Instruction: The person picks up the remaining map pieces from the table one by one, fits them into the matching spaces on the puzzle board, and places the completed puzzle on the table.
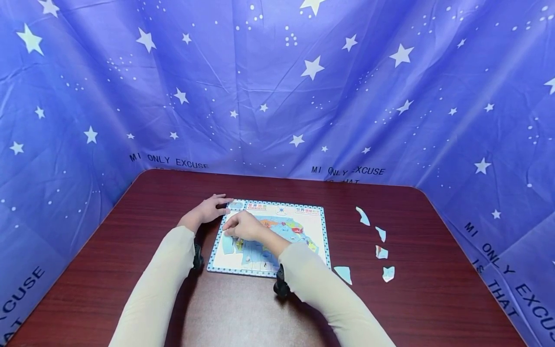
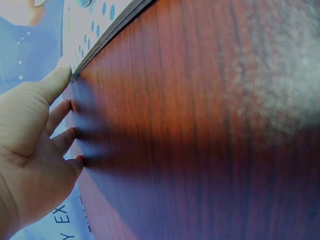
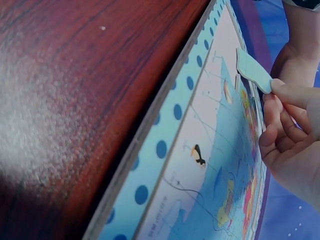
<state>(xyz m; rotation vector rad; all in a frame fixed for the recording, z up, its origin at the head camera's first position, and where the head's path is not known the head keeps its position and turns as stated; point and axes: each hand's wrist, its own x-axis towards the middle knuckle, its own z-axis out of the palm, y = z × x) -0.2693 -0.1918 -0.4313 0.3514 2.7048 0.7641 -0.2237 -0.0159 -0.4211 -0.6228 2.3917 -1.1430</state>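
Note:
A world map jigsaw board (image 1: 326,236) with a blue-dotted border lies on the table, mostly filled with map pieces. My right hand (image 1: 245,226) is over its left side, thumb and fingertips pinching a pale blue puzzle piece (image 3: 252,69). In the head view that piece overlaps the white area at the board's left. My left hand (image 1: 208,210) is at the far left corner, fingers spread. The left wrist view shows its thumb (image 2: 56,82) right at the board's corner and the other fingers extended beside it, close to the tabletop.
Loose puzzle pieces lie right of the board: a curved pale one (image 1: 363,216), a small one (image 1: 380,234), one with orange (image 1: 381,252), one at the lower right (image 1: 388,273) and a larger blue one (image 1: 344,274). A starry blue curtain (image 1: 277,96) surrounds the reddish-brown table (image 1: 173,185).

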